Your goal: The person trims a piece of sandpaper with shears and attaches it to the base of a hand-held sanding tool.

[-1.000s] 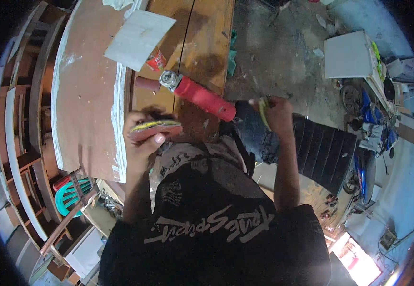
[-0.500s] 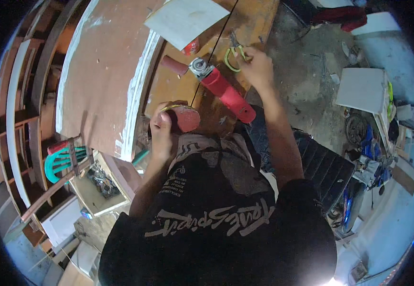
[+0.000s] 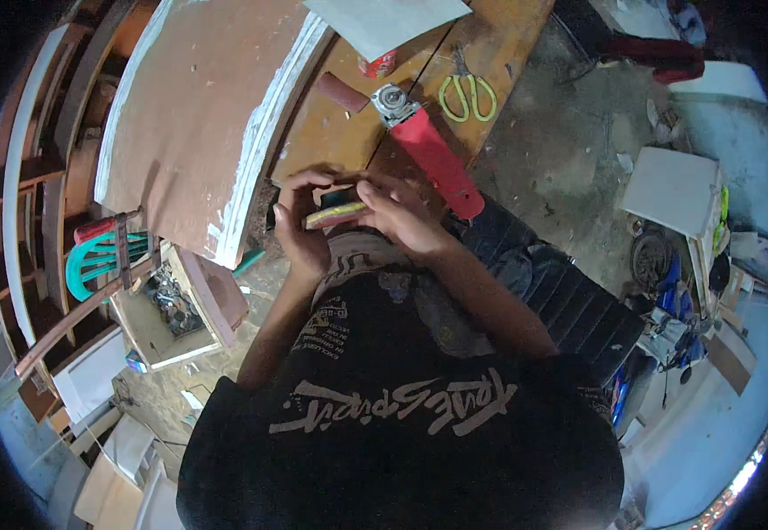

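Between my hands, close to my body, is a round sanding pad (image 3: 335,215) with a reddish face and a yellow edge, now seen nearly edge-on. My left hand (image 3: 302,225) grips its left side, with the thumb and fingers curled round it. My right hand (image 3: 406,216) holds the right side, its fingers partly hidden. Just beyond, on the wooden bench, lies a red angle grinder (image 3: 437,163), its metal head pointing away from me. Scissors (image 3: 467,95) with yellow-green handles rest to the right of the grinder head. A reddish-brown piece of sandpaper (image 3: 342,92) lies left of it.
A white sheet (image 3: 388,25) and a red can (image 3: 378,64) are at the bench's far end. A large brown panel with white-smeared edges (image 3: 207,115) stands at left. Below it sits an open wooden drawer (image 3: 167,309) of small hardware. A black padded seat (image 3: 569,296) is at right.
My right hand has let go of the scissors, left them on the bench and come back to the sanding pad. The pad has turned from face-on to nearly edge-on.
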### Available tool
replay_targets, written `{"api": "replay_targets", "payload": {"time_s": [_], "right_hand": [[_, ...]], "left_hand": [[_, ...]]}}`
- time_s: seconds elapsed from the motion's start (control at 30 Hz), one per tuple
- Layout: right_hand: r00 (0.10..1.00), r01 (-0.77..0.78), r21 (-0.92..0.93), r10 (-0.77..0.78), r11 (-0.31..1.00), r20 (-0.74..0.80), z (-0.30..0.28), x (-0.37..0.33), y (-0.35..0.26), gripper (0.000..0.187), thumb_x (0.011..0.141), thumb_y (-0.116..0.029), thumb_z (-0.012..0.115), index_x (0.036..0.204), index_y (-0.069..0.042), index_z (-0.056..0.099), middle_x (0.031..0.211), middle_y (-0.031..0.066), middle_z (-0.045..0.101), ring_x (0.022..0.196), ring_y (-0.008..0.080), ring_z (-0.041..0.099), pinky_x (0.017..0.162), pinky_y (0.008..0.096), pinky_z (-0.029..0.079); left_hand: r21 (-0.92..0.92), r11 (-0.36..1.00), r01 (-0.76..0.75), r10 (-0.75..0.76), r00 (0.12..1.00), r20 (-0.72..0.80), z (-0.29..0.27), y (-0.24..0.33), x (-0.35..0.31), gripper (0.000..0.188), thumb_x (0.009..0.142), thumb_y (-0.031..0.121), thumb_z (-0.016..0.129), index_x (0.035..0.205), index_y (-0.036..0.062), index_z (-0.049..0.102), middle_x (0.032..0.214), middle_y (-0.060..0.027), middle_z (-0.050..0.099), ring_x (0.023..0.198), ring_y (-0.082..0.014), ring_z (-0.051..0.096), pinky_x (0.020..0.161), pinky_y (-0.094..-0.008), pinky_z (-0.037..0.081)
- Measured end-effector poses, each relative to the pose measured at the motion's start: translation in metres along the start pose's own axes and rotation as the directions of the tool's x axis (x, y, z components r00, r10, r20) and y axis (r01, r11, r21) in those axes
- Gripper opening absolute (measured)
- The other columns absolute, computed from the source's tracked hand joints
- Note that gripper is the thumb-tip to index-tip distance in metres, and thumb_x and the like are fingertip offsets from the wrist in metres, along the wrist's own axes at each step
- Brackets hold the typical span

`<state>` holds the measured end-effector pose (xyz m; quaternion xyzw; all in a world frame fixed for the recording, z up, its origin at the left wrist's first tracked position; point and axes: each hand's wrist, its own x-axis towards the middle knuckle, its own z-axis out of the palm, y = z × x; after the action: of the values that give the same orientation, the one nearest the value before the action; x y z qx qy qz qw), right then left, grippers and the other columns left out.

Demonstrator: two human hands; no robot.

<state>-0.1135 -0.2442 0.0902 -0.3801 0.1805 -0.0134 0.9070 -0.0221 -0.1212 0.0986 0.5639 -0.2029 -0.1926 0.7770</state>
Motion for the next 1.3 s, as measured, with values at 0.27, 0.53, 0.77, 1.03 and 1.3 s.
{"api": "replay_targets", "payload": {"time_s": [0.27, 0.53, 0.77, 1.03, 1.3], "right_hand": [[0.952, 0.026, 0.484, -0.169, 0.875, 0.255, 0.047, -0.042, -0.045, 0.041, 0.097, -0.028, 0.060, 0.129, -0.002, 0.055, 0.121, 0.0071, 0.062, 0.114, 0.0178, 0.060, 0.103, 0.0361, 0.045], [0.949, -0.242, 0.649, 0.035, 0.721, 0.314, 0.055, -0.041, -0.056, 0.028, 0.099, -0.034, 0.057, 0.114, -0.011, 0.055, 0.105, -0.0022, 0.057, 0.106, 0.0098, 0.057, 0.097, 0.0283, 0.042], [0.594, 0.355, -0.827, -0.788, 0.437, -0.161, -0.079, 0.028, -0.074, 0.031, 0.096, -0.033, 0.061, 0.108, -0.005, 0.062, 0.090, 0.0095, 0.067, 0.082, 0.0209, 0.065, 0.082, 0.0355, 0.052], [0.576, -0.399, -0.861, -0.817, -0.315, 0.032, -0.204, 0.054, -0.079, 0.037, 0.086, -0.037, 0.071, 0.104, -0.005, 0.070, 0.098, 0.0147, 0.071, 0.086, 0.0373, 0.068, 0.075, 0.0424, 0.053], [0.849, 0.098, -0.610, -0.386, 0.787, -0.362, 0.034, -0.066, -0.144, 0.029, 0.091, -0.026, 0.074, 0.100, 0.001, 0.071, 0.084, 0.0058, 0.071, 0.079, 0.0068, 0.065, 0.068, 0.0219, 0.051]], "left_hand": [[-0.086, 0.908, -0.411, 0.411, 0.830, 0.376, 0.017, 0.057, 0.010, 0.085, 0.090, 0.075, 0.047, 0.110, -0.0061, 0.059, 0.115, -0.0274, 0.062, 0.112, -0.0367, 0.061, 0.096, -0.0460, 0.046], [-0.136, 0.840, -0.525, 0.531, 0.748, 0.398, 0.056, 0.080, 0.027, 0.070, 0.084, 0.062, 0.067, 0.109, -0.0032, 0.069, 0.108, -0.0263, 0.069, 0.104, -0.0376, 0.068, 0.096, -0.0478, 0.049], [0.025, 0.776, -0.630, 0.561, 0.707, 0.431, 0.046, 0.082, 0.035, 0.046, 0.071, 0.013, 0.086, 0.112, 0.0000, 0.070, 0.108, -0.0136, 0.064, 0.108, -0.0319, 0.067, 0.101, -0.0511, 0.050], [-0.091, 0.809, -0.581, 0.570, 0.737, 0.362, 0.059, 0.069, 0.044, 0.052, 0.067, 0.013, 0.091, 0.111, -0.0001, 0.066, 0.111, -0.0149, 0.059, 0.106, -0.0298, 0.066, 0.095, -0.0461, 0.054], [0.166, 0.800, -0.577, 0.525, 0.806, 0.273, 0.055, 0.071, 0.049, 0.050, 0.067, 0.007, 0.088, 0.110, -0.0008, 0.064, 0.112, -0.0171, 0.064, 0.107, -0.0301, 0.065, 0.093, -0.0370, 0.051]]}}
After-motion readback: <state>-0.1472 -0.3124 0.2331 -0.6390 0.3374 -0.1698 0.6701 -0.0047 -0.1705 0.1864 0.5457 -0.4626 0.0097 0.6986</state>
